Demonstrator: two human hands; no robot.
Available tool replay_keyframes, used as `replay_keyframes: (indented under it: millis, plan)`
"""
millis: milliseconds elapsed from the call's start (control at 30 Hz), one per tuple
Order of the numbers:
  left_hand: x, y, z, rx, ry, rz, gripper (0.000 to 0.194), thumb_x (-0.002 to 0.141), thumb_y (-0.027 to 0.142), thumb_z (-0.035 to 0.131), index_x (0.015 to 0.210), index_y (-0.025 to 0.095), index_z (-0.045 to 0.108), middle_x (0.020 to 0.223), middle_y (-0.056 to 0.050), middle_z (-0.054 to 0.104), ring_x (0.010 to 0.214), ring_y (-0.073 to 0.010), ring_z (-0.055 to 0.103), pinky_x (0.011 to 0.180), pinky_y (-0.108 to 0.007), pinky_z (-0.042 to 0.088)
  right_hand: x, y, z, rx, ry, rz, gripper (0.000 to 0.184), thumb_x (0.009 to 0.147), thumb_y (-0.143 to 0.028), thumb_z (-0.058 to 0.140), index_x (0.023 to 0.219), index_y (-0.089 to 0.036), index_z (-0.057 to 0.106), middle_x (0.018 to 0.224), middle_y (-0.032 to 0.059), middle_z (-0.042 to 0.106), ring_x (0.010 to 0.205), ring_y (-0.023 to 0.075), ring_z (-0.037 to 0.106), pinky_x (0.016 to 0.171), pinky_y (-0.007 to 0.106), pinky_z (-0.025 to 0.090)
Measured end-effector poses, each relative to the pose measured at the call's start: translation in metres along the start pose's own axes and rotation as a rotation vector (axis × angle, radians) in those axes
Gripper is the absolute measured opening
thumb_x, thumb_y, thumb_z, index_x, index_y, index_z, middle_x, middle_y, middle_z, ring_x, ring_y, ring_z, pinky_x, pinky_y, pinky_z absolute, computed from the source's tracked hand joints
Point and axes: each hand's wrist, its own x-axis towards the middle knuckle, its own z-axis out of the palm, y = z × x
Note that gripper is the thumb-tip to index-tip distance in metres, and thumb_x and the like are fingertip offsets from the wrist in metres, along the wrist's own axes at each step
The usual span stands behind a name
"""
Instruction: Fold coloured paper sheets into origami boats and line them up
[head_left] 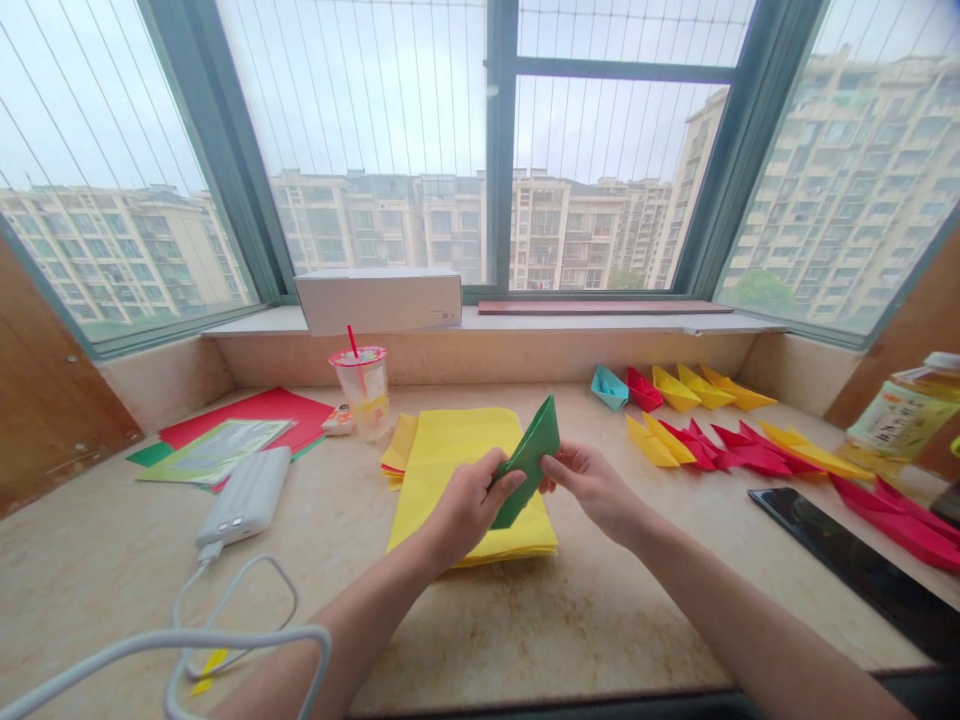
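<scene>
A piece of folded green paper (529, 462) is held tilted in the air between my two hands. My left hand (474, 500) pinches its lower left side, thumb on the near face. On its right edge my right hand (583, 482) has thumb and fingers closed. Part of the paper's left side is hidden behind my left fingers. Beneath it lies a stack of yellow paper (465, 440) on the stone counter. Smaller folded yellow pieces (400, 447) stick out at the stack's left.
Folded paper boats, including a blue one (609, 387) and red ones (701, 444), line the right side. A phone (840, 560) and bottle (907, 410) are there too. Leftward are a cup (362, 385), power bank (247, 500), white cable (187, 640) and red sheets (247, 410).
</scene>
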Motion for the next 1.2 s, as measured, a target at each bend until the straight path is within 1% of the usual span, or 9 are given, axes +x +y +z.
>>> replay_keyframes:
  millis: [133,267,367,467,600,767,1000,1133,1200]
  plan:
    - [-0.001,0.0,0.0,0.027,0.003,0.065,0.035,0.094,0.049,0.048,0.078,0.017,0.051,0.068,-0.002,0.068,0.055,-0.0118,0.058,0.05,-0.021,0.039,0.0,0.003,-0.001,0.041,-0.037,-0.009,0.039,0.082,-0.055,0.067,0.083,-0.016,0.068,0.068,0.0019,0.066,0.061,0.0137,0.058,0.061,0.027,0.044]
    - [0.0,-0.003,-0.004,0.175,0.097,0.196,0.028,0.097,0.04,0.048,0.085,0.017,0.06,0.064,0.001,0.064,0.056,-0.0116,0.056,0.054,-0.022,0.043,-0.002,0.001,0.002,0.012,-0.062,-0.054,0.031,0.083,-0.046,0.071,0.095,-0.018,0.068,0.083,0.0043,0.07,0.076,0.017,0.064,0.072,0.03,0.05]
    - [0.003,-0.007,-0.009,0.304,0.182,0.471,0.014,0.094,0.028,0.056,0.1,0.019,0.065,0.093,-0.006,0.071,0.089,-0.0189,0.066,0.08,-0.031,0.052,-0.004,0.001,0.008,-0.092,-0.044,-0.188,0.03,0.082,-0.036,0.073,0.108,-0.022,0.067,0.11,0.008,0.069,0.102,0.0221,0.064,0.088,0.035,0.05]
    - [0.006,-0.011,-0.011,0.412,0.25,0.636,0.022,0.09,0.018,0.06,0.111,0.023,0.064,0.122,-0.011,0.065,0.12,-0.0241,0.055,0.1,-0.042,0.046,-0.006,0.005,0.011,-0.204,0.039,-0.331,0.028,0.083,-0.029,0.071,0.111,-0.024,0.067,0.12,0.0088,0.065,0.112,0.0243,0.061,0.095,0.038,0.049]
    - [0.008,-0.014,-0.01,0.451,0.297,0.627,0.034,0.088,0.015,0.062,0.12,0.023,0.057,0.125,-0.011,0.063,0.124,-0.0238,0.052,0.103,-0.044,0.045,-0.008,0.01,0.009,-0.375,0.134,-0.444,0.025,0.086,-0.019,0.067,0.11,-0.026,0.07,0.114,0.0076,0.068,0.107,0.0222,0.064,0.095,0.037,0.05]
    - [0.007,-0.013,-0.013,0.432,0.321,0.687,0.032,0.087,0.014,0.063,0.117,0.022,0.056,0.119,-0.011,0.065,0.12,-0.0242,0.055,0.101,-0.045,0.047,-0.01,0.009,0.006,-0.49,0.11,-0.606,0.03,0.087,-0.013,0.064,0.113,-0.028,0.069,0.119,0.0079,0.067,0.11,0.0207,0.064,0.094,0.035,0.051]
    - [0.003,-0.006,-0.015,0.453,0.297,0.802,0.023,0.086,0.012,0.064,0.107,0.021,0.059,0.098,-0.007,0.069,0.098,-0.021,0.061,0.091,-0.039,0.049,-0.015,0.001,0.006,-0.521,0.072,-0.594,0.03,0.092,-0.015,0.059,0.119,-0.025,0.067,0.111,0.0084,0.07,0.1,0.0197,0.068,0.087,0.032,0.054]
    - [-0.001,-0.004,-0.011,0.439,0.314,0.737,0.031,0.088,0.016,0.063,0.118,0.019,0.054,0.098,-0.008,0.067,0.094,-0.02,0.062,0.085,-0.034,0.05,-0.016,0.0,0.008,-0.515,0.109,-0.589,0.021,0.094,-0.017,0.055,0.106,-0.022,0.071,0.095,0.0069,0.073,0.083,0.0166,0.07,0.072,0.027,0.054]
    - [-0.003,-0.002,-0.009,0.41,0.275,0.7,0.024,0.09,0.017,0.061,0.114,0.019,0.057,0.095,-0.007,0.067,0.089,-0.0183,0.062,0.081,-0.031,0.05,-0.015,0.001,0.009,-0.532,0.126,-0.582,0.018,0.095,-0.02,0.054,0.098,-0.021,0.072,0.085,0.006,0.072,0.076,0.0163,0.068,0.068,0.027,0.053]
